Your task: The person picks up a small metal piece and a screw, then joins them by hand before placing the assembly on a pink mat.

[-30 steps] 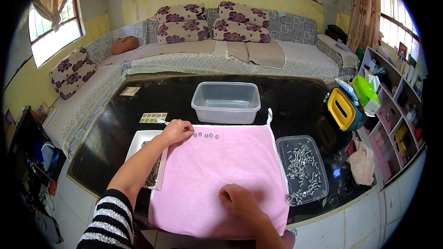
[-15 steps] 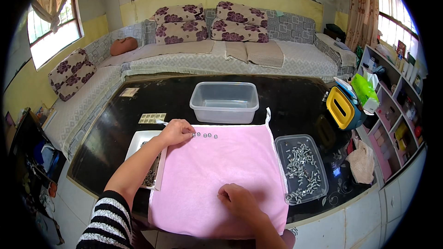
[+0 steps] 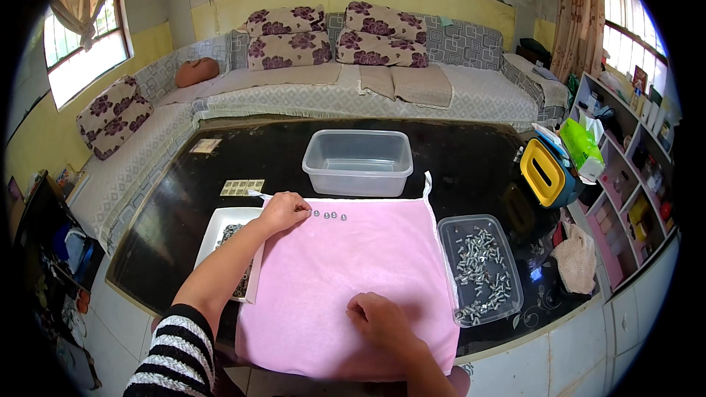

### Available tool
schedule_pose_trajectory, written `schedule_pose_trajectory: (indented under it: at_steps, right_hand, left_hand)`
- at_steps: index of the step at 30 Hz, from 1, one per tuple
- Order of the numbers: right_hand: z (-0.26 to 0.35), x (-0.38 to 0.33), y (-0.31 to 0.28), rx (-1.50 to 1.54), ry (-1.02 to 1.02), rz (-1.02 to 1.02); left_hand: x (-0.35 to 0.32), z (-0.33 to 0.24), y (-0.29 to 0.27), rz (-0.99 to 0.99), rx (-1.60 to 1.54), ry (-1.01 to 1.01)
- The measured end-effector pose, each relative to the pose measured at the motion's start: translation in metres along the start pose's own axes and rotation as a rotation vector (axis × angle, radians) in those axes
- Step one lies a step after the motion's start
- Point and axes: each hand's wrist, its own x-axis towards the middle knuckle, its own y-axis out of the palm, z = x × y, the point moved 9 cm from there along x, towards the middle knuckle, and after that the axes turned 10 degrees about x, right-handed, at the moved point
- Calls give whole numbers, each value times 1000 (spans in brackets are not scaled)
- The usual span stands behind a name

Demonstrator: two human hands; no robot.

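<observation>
A pink cloth (image 3: 353,272) lies spread on the dark table (image 3: 471,162). My left hand (image 3: 283,210) rests at the cloth's far left corner, fingers curled, right beside a short row of small metal nuts (image 3: 329,215). Whether it pinches one I cannot tell. My right hand (image 3: 379,317) lies loosely closed on the near part of the cloth, holding nothing visible. A white tray (image 3: 218,226) with small dark parts sits under my left forearm. A clear tray of metal screws (image 3: 478,268) stands to the cloth's right.
An empty clear plastic tub (image 3: 359,162) stands just beyond the cloth. A yellow and blue container (image 3: 546,172) sits at the table's right end, beside a shelf unit (image 3: 625,169). A sofa with flowered cushions (image 3: 353,44) runs behind the table.
</observation>
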Motion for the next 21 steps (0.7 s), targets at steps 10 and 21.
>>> schedule_pose_trajectory:
  at_steps: [10,21]
  right_hand:
    - [1,0,0,8,18,2]
    - [1,0,-1,6,29,1]
  left_hand:
    - [0,24,0,17,15,-32]
    - [-1,19,-5,81,37,-77]
